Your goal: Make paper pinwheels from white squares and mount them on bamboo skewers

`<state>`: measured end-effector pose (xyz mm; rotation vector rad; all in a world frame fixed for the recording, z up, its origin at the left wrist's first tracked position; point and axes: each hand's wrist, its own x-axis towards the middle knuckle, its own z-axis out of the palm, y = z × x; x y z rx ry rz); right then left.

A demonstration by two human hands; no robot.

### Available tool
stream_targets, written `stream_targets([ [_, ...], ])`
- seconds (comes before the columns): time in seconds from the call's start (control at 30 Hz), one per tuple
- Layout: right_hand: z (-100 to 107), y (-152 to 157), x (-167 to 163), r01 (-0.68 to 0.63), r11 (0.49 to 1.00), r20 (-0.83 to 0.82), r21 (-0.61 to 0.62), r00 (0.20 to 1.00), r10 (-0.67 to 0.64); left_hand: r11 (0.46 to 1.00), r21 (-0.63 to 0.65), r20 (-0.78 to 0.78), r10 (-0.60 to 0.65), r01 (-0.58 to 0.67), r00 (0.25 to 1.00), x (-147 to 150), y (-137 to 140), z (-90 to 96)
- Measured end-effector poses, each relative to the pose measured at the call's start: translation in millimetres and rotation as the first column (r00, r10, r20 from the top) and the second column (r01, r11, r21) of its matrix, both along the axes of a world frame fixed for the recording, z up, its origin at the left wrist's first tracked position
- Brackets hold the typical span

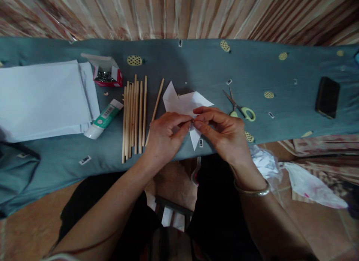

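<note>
Pinwheel-shaped paper (196,99): white, folded, partly under both hands, mid-scene toward near edge of teal pineapple-print cloth (202,62), btwn loose wooden stick (157,100) on left & green-handled scissors (247,114) on right
L hand (168,133): narrow pinch, thumb + index tips at paper's middle
R hand (224,128): narrow pinch too, tips meeting L's around tiny item (193,121), too small to ID
Technique: prob. best w/ L pinch firm so folded layers stay lined up, R working lightly at ctr
Risk: too much pressure could tear paper or skew layers; fingertips shld stay off any sharp bit
Left side: open red-white box (117,78) of small metal pcs at far side, glue stick (108,114) nearer, row of wooden sticks (136,118) to its right
</note>
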<state>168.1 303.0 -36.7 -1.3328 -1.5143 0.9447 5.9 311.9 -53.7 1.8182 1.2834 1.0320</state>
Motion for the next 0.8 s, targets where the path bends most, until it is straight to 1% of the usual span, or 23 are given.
stream_targets([
  [0.17,-0.3,-0.1,0.1,0.0,0.999,-0.031,-0.039,1.0,-0.001,0.999,0.049,-0.017,-0.013,0.014,1.0,-0.9,0.3,0.9],
  [0.47,-0.2,-0.4,-0.8,-0.005,0.998,-0.063,-0.064,0.998,0.001,1.0,0.007,0.005,-0.003,0.003,1.0,-0.7,-0.3,2.6],
  [0.67,1.4,-0.4,-1.3,0.003,0.999,-0.018,-0.042,1.0,-0.004,1.0,-0.018,0.001,0.009,-0.009,1.0,-0.4,-0.7,2.8],
  [0.8,0.9,-0.5,-0.9,-0.002,1.0,0.007,-0.027,1.0,0.002,1.0,-0.01,-0.006,0.017,-0.017,1.0,-0.7,-0.4,2.0],
])
